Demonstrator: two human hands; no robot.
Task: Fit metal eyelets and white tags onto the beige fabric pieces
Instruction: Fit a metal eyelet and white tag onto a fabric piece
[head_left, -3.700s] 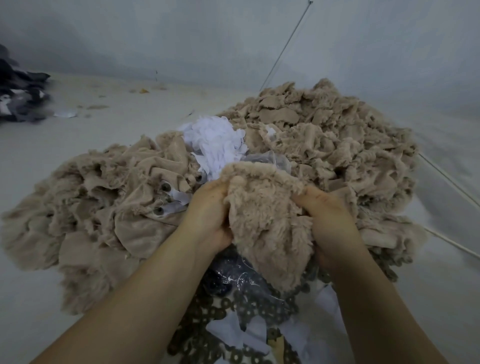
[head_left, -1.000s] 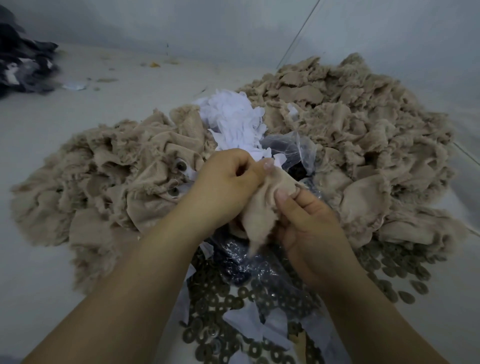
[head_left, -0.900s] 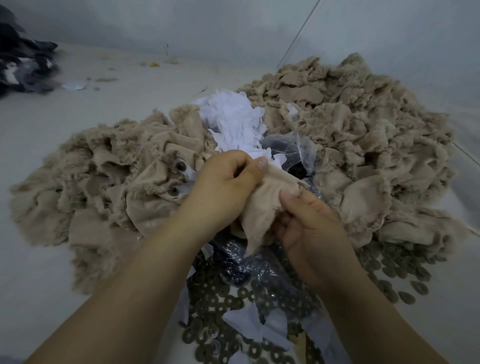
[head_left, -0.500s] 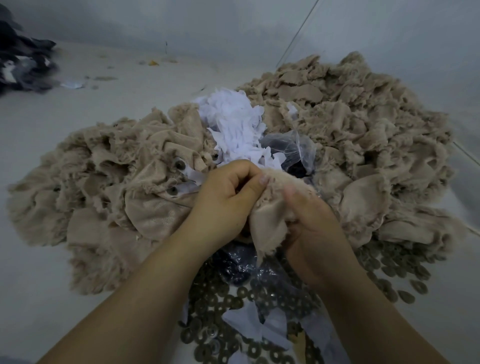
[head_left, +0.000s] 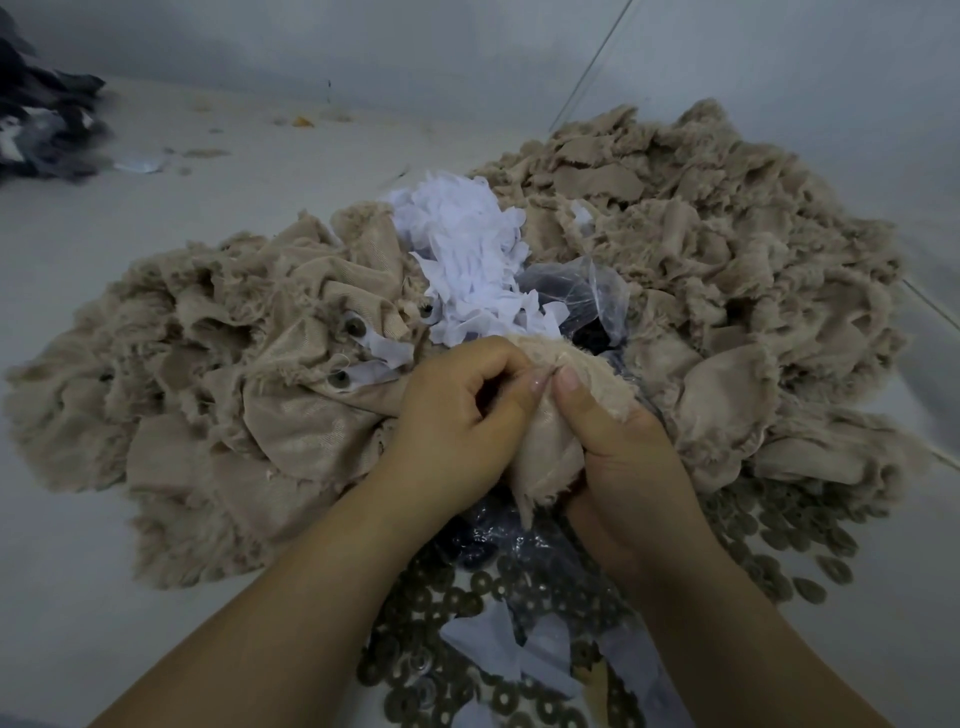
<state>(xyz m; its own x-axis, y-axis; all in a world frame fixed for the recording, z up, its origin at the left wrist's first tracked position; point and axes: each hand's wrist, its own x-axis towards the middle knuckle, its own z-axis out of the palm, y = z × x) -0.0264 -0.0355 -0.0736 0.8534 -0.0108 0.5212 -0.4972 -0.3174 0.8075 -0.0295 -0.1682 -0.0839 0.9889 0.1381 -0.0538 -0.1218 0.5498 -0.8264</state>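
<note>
My left hand (head_left: 462, 415) and my right hand (head_left: 618, 441) both pinch one frayed beige fabric piece (head_left: 550, 441) between thumbs and fingers, thumbs nearly touching at its top fold. Behind them lies a heap of white tags (head_left: 467, 260). On the left spreads a pile of beige pieces (head_left: 234, 364), some with a metal eyelet (head_left: 355, 326) and a white tag fitted. A second beige pile (head_left: 701, 260) rises on the right. Loose metal eyelets (head_left: 519, 597) cover the surface below my hands. Any eyelet inside the held piece is hidden.
A clear plastic bag (head_left: 582, 296) with dark parts lies behind my hands, more crumpled plastic beneath them. Dark cloth (head_left: 41, 130) sits at the far left. The pale work surface (head_left: 104, 597) meets a wall behind. Thin cords run at the right.
A large beige piece held spread earlier is now bunched small between both hands. Over the last second my thumbs have closed together on its top fold.
</note>
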